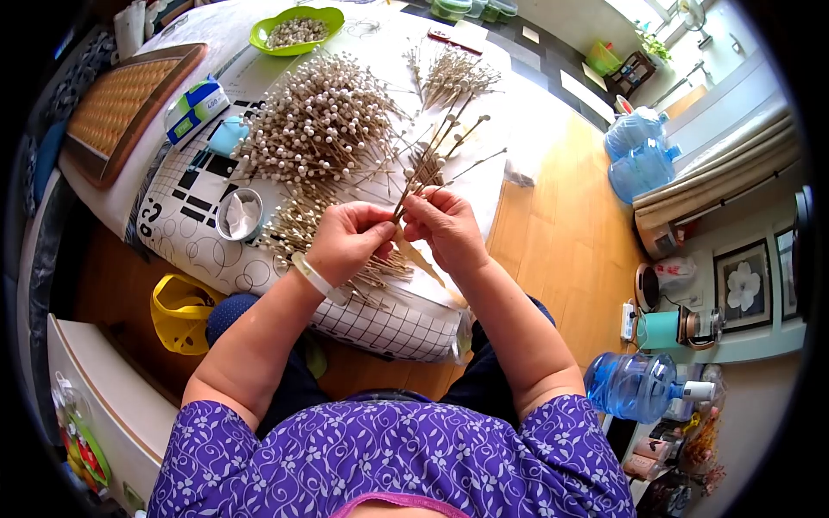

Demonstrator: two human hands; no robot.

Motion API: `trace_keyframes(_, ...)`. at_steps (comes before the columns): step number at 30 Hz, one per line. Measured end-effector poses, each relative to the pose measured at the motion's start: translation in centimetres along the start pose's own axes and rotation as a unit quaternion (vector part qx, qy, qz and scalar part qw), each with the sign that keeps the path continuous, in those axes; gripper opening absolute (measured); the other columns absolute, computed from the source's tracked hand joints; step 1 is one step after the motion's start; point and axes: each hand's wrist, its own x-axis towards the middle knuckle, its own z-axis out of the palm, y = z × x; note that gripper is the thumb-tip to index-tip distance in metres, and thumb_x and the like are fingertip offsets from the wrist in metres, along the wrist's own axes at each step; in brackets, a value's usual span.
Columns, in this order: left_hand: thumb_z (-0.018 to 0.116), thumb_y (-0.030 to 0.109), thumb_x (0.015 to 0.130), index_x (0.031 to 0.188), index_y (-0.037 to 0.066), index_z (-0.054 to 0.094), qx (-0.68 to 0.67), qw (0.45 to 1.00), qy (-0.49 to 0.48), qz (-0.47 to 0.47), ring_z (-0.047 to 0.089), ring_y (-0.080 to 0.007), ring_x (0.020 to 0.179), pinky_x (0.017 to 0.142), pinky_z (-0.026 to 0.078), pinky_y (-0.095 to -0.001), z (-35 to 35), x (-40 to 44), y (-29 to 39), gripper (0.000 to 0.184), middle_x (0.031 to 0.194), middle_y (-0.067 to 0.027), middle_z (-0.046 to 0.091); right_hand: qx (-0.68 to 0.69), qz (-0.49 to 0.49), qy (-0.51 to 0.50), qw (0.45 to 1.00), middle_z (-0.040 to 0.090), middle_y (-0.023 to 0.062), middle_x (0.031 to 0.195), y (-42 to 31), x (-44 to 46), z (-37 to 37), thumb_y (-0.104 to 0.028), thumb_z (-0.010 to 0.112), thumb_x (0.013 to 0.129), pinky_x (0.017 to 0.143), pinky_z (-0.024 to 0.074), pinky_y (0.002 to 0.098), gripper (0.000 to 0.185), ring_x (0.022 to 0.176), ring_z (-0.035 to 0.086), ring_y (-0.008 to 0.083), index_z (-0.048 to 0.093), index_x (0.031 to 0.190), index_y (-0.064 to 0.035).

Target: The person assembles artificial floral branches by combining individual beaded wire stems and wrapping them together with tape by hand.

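Note:
Both hands meet over the near edge of the table. My left hand (350,242) pinches the lower end of a small brown budded branch (442,142), its thin twigs spreading up and right. My right hand (449,226) is closed at the same stems, thumb and fingertips pressed together. A pale beige strip (418,257) hangs below the fingers; which hand grips its upper end is hidden. Beyond the left hand lies a large heap of stems with white bead-like buds (319,121). A smaller pile of budded stems (298,220) lies beside and partly under the left hand.
A green bowl of loose buds (298,30) and another stem bunch (458,76) sit farther back. A white cup (239,214), a tissue pack (195,109) and a woven mat (129,112) are at left. A yellow bag (181,315) is below the table edge.

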Motion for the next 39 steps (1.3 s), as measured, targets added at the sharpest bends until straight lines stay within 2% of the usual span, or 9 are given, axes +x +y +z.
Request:
trace_keyframes(4,0.056,-0.001,0.08,0.089,-0.005,0.058,0.019,0.999,0.019,0.021,0.056,-0.0087,0.057,0.052,0.049,-0.0207,-1.1,0.1,0.7,0.01,0.072,-0.0074,0.061,-0.092,-0.005,-0.028,0.995,0.062,0.0066,0.075,-2.1,0.2,-0.5,-0.013,0.061,0.08,0.054,0.0479,0.0208,0.018,0.062,0.058,0.0101,0.059,0.091,0.0009)
trace_keyframes(8,0.056,-0.002,0.08,0.089,-0.004,0.058,0.001,0.996,0.055,0.066,0.057,-0.0085,0.058,0.051,0.049,-0.0203,-2.3,0.3,1.9,0.009,0.073,-0.0085,0.061,-0.285,-0.134,0.16,0.936,0.062,0.0054,0.072,-3.5,2.6,-7.2,-0.011,0.058,0.081,0.052,0.0462,0.021,0.013,0.059,0.057,0.009,0.062,0.086,0.0002)
trace_keyframes(12,0.054,-0.001,0.081,0.089,-0.003,0.058,-0.018,0.998,0.038,0.055,0.056,-0.01,0.057,0.053,0.048,-0.0217,-2.3,0.0,2.5,0.008,0.071,-0.007,0.06,-0.403,-0.07,0.205,0.889,0.064,0.0068,0.072,-3.2,3.9,-9.0,-0.014,0.061,0.078,0.054,0.0472,0.0244,0.015,0.06,0.059,0.0114,0.064,0.085,-0.002)
trace_keyframes(15,0.055,-0.002,0.081,0.089,-0.003,0.057,-0.042,0.998,0.021,0.048,0.056,-0.0103,0.057,0.054,0.049,-0.0224,-2.3,-0.4,2.5,0.009,0.072,-0.0072,0.06,-0.615,-0.086,0.159,0.768,0.064,0.0122,0.079,-2.3,4.1,-7.0,-0.019,0.063,0.072,0.067,0.0475,0.0331,0.018,0.07,0.062,0.0238,0.065,0.085,-0.0069)
trace_keyframes(16,0.055,-0.002,0.081,0.089,-0.003,0.057,-0.05,0.998,0.01,0.044,0.056,-0.0104,0.057,0.054,0.049,-0.0225,-2.4,-0.5,2.5,0.009,0.072,-0.0072,0.06,-0.615,-0.085,0.158,0.768,0.064,0.0122,0.079,-2.2,4.2,-6.5,-0.019,0.063,0.072,0.067,0.0475,0.0331,0.018,0.07,0.062,0.0238,0.065,0.085,-0.0069)
trace_keyframes(18,0.055,-0.002,0.081,0.09,-0.003,0.057,-0.052,0.998,0.009,0.044,0.056,-0.0104,0.057,0.054,0.049,-0.0225,-2.5,-0.5,2.5,0.009,0.072,-0.0074,0.06,-0.733,-0.014,0.143,0.665,0.063,0.0123,0.08,-2.0,4.6,-5.8,-0.025,0.062,0.072,0.073,0.0461,0.034,0.021,0.078,0.06,0.0261,0.064,0.082,-0.0065)
trace_keyframes(24,0.056,-0.001,0.08,0.088,-0.005,0.057,-0.069,0.997,0.015,0.044,0.057,-0.0098,0.057,0.053,0.05,-0.0217,-2.3,-0.5,2.5,0.009,0.073,-0.0085,0.061,-0.732,-0.012,0.159,0.663,0.063,0.0135,0.082,-0.7,5.9,-5.5,-0.021,0.058,0.072,0.077,0.0449,0.0357,0.017,0.082,0.058,0.0296,0.063,0.079,-0.007)
trace_keyframes(30,0.056,0.0,0.081,0.089,-0.002,0.057,-0.056,0.997,0.013,0.041,0.057,-0.0102,0.057,0.053,0.049,-0.0215,-2.3,-0.6,2.7,0.009,0.073,-0.0081,0.061,-0.72,-0.046,0.181,0.668,0.063,0.0128,0.073,-1.5,5.4,-6.5,-0.022,0.058,0.072,0.071,0.0469,0.0347,0.018,0.072,0.061,0.0267,0.066,0.076,-0.0057)
trace_keyframes(39,0.055,-0.001,0.081,0.089,-0.003,0.057,-0.057,0.997,0.003,0.044,0.057,-0.0099,0.057,0.053,0.049,-0.0215,-2.2,-0.4,2.5,0.009,0.073,-0.008,0.061,-0.72,-0.088,0.192,0.661,0.062,0.0136,0.073,-2.7,4.8,-6.2,-0.022,0.053,0.079,0.07,0.0452,0.0379,0.016,0.076,0.059,0.0284,0.062,0.081,-0.0083)
